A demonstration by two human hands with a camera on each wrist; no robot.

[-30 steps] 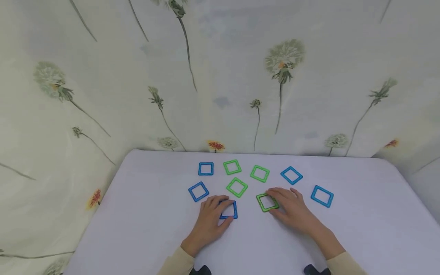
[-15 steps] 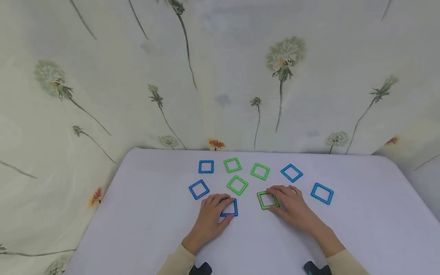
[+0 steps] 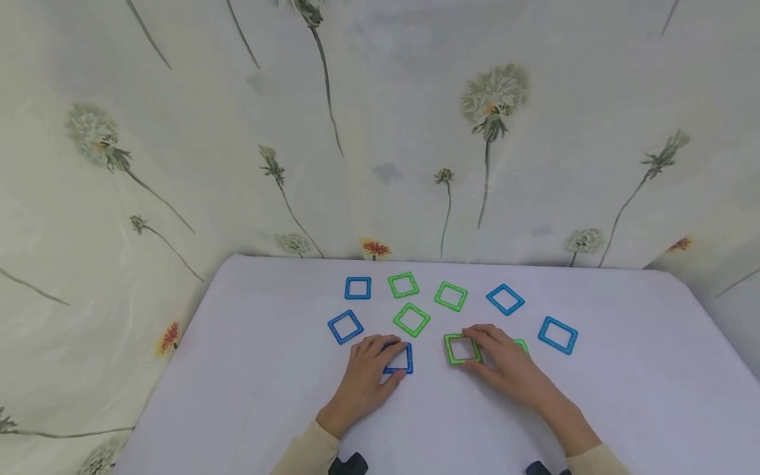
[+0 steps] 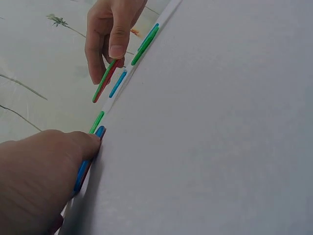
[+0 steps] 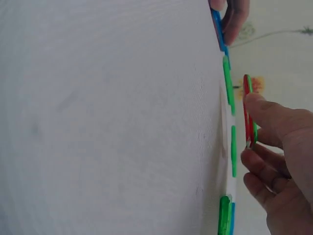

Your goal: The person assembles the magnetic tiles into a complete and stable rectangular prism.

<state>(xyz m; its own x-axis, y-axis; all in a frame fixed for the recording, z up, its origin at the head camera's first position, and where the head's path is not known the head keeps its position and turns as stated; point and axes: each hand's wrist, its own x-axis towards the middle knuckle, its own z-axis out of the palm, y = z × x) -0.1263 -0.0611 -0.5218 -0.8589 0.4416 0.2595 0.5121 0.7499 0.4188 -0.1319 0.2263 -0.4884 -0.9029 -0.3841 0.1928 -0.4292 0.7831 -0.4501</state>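
Note:
My left hand (image 3: 365, 376) holds a blue square magnetic tile (image 3: 410, 359) by its far and near edges, thumb on the near side. In the left wrist view this blue tile (image 4: 79, 177) has a red underside and sits close over the table. My right hand (image 3: 512, 369) pinches a green square tile (image 3: 448, 349) between thumb and fingers. Seen from the right wrist, that green tile (image 5: 255, 128) is red underneath and held above the table. Part of another green tile (image 3: 523, 344) shows just right of the right hand, the rest hidden behind it.
Beyond the hands lie green tiles (image 3: 402, 313) in the middle and blue tiles (image 3: 358, 279) to the left and right, all flat on the white table (image 3: 267, 343). A blue tile (image 3: 543, 328) lies farthest right. A flower-print cloth (image 3: 386, 119) hangs behind the table.
My right hand has turned the green tile slightly and raised it. A corner of another green tile now shows beside that hand. My left hand stays on the blue tile.

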